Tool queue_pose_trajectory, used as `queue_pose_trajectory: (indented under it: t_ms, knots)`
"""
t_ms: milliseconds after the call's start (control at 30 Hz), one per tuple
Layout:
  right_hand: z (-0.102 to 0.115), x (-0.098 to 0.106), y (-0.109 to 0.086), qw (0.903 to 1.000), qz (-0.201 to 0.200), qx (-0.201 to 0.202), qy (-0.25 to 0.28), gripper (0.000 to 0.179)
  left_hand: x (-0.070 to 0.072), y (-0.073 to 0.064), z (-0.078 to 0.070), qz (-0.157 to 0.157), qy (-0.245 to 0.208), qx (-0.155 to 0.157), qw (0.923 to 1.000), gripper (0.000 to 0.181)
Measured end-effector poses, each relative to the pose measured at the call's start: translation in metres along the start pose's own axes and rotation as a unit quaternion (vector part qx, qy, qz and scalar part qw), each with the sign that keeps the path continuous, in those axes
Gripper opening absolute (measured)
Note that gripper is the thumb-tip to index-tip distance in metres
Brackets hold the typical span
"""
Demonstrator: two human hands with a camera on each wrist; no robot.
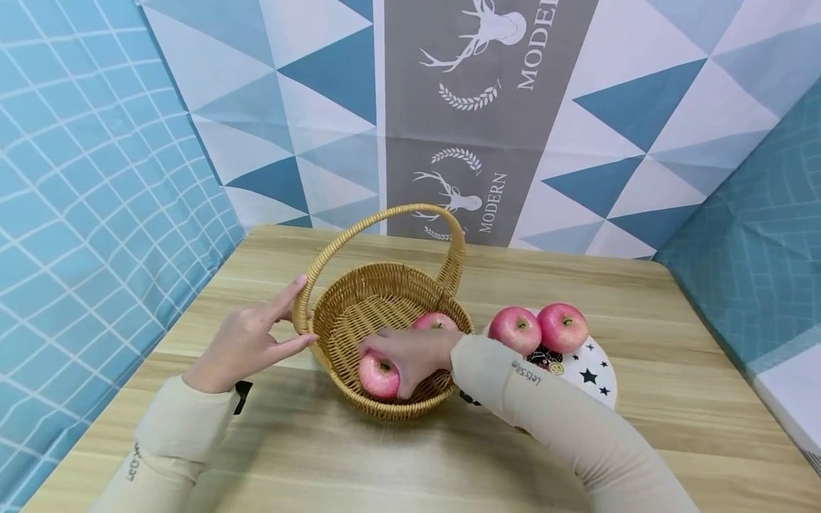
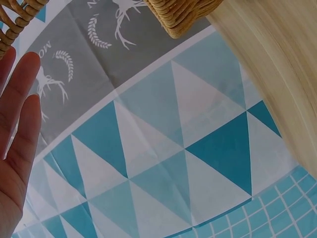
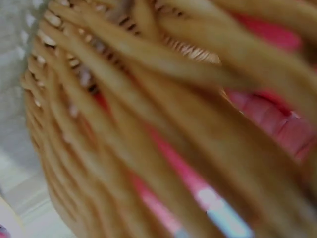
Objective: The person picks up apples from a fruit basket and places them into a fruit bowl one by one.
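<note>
A round wicker basket with a tall arched handle stands on the table in the head view. Inside it, my right hand grips a pink-red apple low near the front wall. A second apple lies in the basket behind that hand, partly hidden. My left hand is at the basket's left side, its fingers extended, index finger and thumb touching the handle's base and rim. In the left wrist view the straight fingers show beside the wicker. Blurred weave fills the right wrist view.
Right of the basket, two apples sit on a white plate with black stars, partly covered by my right sleeve. The wooden table meets patterned walls behind and at the sides. A white box-like thing stands at the right edge.
</note>
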State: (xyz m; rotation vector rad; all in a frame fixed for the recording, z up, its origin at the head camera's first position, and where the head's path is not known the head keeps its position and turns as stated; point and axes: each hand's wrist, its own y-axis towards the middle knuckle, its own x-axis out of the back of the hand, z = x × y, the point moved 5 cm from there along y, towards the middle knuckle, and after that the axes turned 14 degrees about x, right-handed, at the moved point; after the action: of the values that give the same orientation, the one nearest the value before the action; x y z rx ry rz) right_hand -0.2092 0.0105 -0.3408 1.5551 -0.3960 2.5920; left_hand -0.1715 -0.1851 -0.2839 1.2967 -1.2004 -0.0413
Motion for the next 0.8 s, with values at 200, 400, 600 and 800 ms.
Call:
queue_pose_trajectory:
  t_ms: [200, 400, 600, 800]
  knots:
    - [-0.002, -0.001, 0.0, 0.9996, -0.02, 0.006, -0.017, 0.08, 0.0, 0.0, 0.0, -0.001, 0.0, 0.003, 1.0, 0.069]
    - [-0.006, -0.004, 0.0, 0.9992, -0.028, -0.01, -0.025, 0.08, 0.0, 0.001, -0.001, 0.0, 0.005, 0.005, 1.0, 0.069]
    - [-0.009, -0.011, 0.001, 0.9989, -0.022, -0.022, -0.035, 0.081, 0.0, 0.001, -0.002, -0.003, 0.005, -0.001, 1.0, 0.069]
    - [-0.01, -0.009, 0.0, 0.9991, -0.039, -0.015, -0.01, 0.08, 0.001, 0.001, -0.002, -0.003, 0.009, -0.003, 1.0, 0.069]
